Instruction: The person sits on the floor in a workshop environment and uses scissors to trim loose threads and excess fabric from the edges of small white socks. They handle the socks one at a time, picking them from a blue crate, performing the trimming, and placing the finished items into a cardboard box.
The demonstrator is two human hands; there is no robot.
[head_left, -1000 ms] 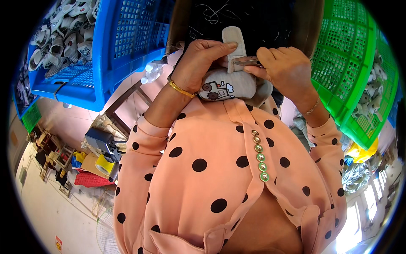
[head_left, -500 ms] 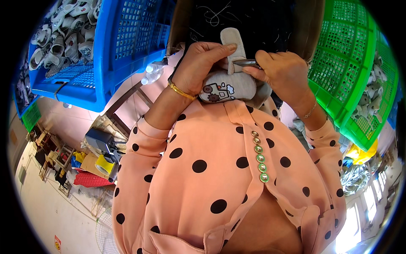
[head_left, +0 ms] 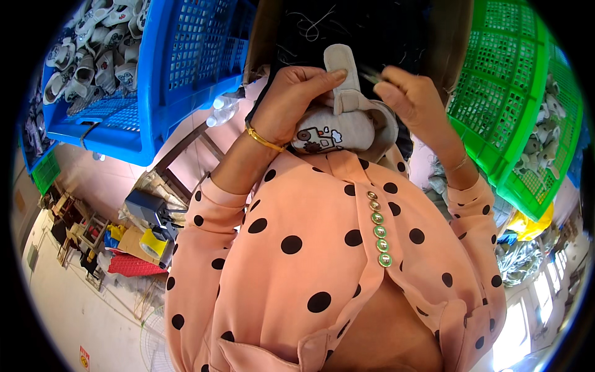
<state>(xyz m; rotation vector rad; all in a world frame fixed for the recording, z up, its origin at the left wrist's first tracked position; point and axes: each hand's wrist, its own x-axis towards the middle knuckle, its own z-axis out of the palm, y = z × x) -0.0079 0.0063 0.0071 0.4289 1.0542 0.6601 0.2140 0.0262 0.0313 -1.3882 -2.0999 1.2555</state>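
My left hand (head_left: 290, 102) grips a small grey fabric baby shoe (head_left: 338, 124) with a cartoon vehicle patch on its side, the thumb pressing on its upright strap (head_left: 343, 65). My right hand (head_left: 414, 99) is closed around small metal thread snips (head_left: 370, 75), whose tip shows just right of the strap, a little apart from it. Both hands work close to my chest, over a dark cloth surface with loose threads (head_left: 347, 25).
A blue plastic crate (head_left: 180, 56) stands at the upper left, with another behind it holding several similar shoes (head_left: 99, 43). A green crate (head_left: 514, 93) with more shoes is at the right. Tape rolls and clutter (head_left: 145, 239) lie on the floor at lower left.
My right hand has lifted the snips up and away from the strap's base. The shoe has tipped slightly, showing its opening more.
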